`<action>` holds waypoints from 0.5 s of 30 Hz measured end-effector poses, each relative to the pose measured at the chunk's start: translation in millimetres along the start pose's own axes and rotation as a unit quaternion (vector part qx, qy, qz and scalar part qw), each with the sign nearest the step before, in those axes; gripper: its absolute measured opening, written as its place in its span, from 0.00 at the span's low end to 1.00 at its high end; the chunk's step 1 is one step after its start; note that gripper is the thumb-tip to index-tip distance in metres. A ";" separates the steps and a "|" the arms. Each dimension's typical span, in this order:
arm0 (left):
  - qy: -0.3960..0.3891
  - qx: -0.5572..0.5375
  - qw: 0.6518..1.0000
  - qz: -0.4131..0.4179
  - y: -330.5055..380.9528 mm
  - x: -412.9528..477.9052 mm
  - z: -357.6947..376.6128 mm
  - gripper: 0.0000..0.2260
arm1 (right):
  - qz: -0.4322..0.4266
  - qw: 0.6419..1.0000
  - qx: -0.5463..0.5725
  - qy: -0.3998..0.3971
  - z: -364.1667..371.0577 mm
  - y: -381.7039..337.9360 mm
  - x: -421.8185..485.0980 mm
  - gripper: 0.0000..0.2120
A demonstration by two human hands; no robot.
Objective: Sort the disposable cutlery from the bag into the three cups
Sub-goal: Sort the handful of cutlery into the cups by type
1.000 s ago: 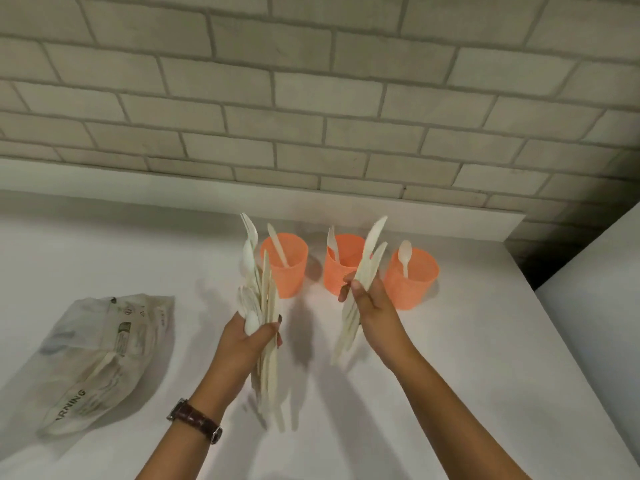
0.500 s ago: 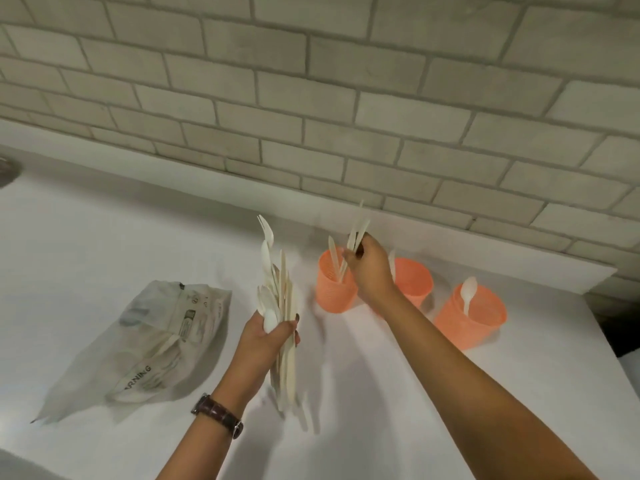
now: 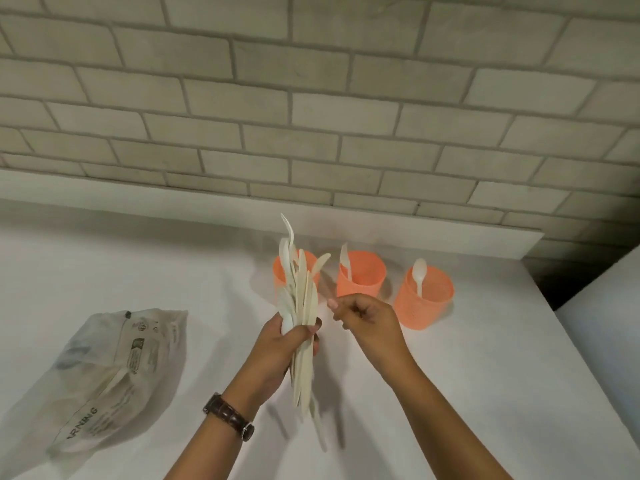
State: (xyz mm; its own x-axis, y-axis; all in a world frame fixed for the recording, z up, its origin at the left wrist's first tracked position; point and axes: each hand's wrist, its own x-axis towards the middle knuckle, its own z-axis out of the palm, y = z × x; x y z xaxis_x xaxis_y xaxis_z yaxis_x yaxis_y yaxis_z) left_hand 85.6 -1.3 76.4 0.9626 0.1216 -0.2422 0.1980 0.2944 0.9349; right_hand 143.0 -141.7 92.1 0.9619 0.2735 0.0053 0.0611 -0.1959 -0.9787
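My left hand (image 3: 294,341) grips a thick bundle of cream disposable cutlery (image 3: 302,299), held upright in front of the cups. My right hand (image 3: 369,318) hovers just right of the bundle with loosely curled fingers and nothing in it. Three orange cups stand in a row near the wall. The left cup (image 3: 279,277) is partly hidden behind the bundle, and a cream piece (image 3: 322,262) leans out of it. The middle cup (image 3: 365,282) holds one cream piece (image 3: 345,259). The right cup (image 3: 427,306) holds a spoon (image 3: 419,275).
A crumpled translucent bag (image 3: 114,368) with printed warning text lies on the white counter (image 3: 485,375) at the left. A brick wall (image 3: 311,116) runs behind the cups. A dark gap (image 3: 561,282) and a second white surface lie at the right edge.
My right hand carried cutlery pieces to the left cup, let them go there and came back empty beside the bundle. My left hand kept holding the bundle.
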 end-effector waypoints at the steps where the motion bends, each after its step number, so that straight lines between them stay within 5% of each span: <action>1: -0.009 -0.004 1.000 -0.002 -0.8 1.7 4.1 0.10 | 0.010 1.000 0.017 0.000 -2.1 -1.0 -3.8 0.06; 9: -0.057 0.039 0.998 -0.002 -9.4 6.0 18.7 0.12 | 0.034 0.999 0.029 0.027 -8.4 -1.8 -10.5 0.03; 15: -0.007 0.043 0.999 -0.007 -11.3 5.8 8.0 0.06 | 0.063 0.997 0.036 0.021 0.3 -7.7 -0.6 0.03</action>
State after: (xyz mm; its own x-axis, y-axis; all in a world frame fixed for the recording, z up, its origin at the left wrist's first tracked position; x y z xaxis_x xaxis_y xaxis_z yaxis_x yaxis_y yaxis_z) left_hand 90.5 -11.5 66.5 0.9622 0.1038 -0.2518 0.2258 0.2128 0.9507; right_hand 141.8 -140.1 99.7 0.9711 0.2110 -0.1120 -0.0793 -0.1575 -0.9843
